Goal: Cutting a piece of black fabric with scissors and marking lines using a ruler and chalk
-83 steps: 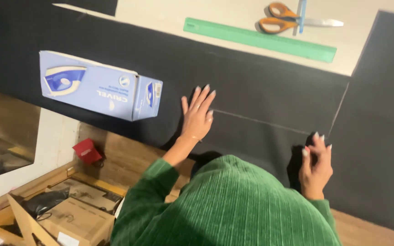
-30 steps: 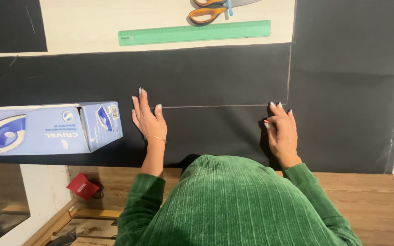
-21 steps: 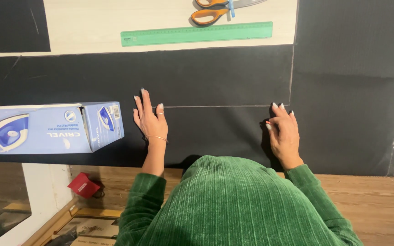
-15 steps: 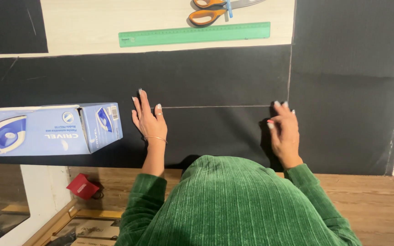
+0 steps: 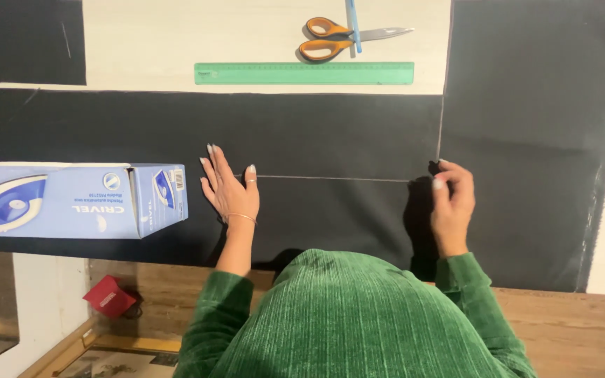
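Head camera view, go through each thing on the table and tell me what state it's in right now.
Black cloth: spread flat, chalk lines on it.
Left hand: open, palm flat on the cloth.
Right hand: fingers curled at the corner of the chalk lines.
Blue box: lying on its side, closed.
Scissors: closed, on bare table.
Green ruler: lying flat.

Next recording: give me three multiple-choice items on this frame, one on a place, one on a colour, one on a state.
1. Where does the ruler lie?
A. on the box
B. on the pale tabletop beyond the black fabric
C. on the floor

2. What colour are the scissors' handles?
A. orange
B. blue
C. black

3. How is the left hand?
A. clenched in a fist
B. gripping the scissors
C. flat and open on the black fabric

Key: 1 B, it lies on bare pale tabletop just past the fabric's edge; 2 A, both loops are orange; 3 C, its fingers are spread, palm down.
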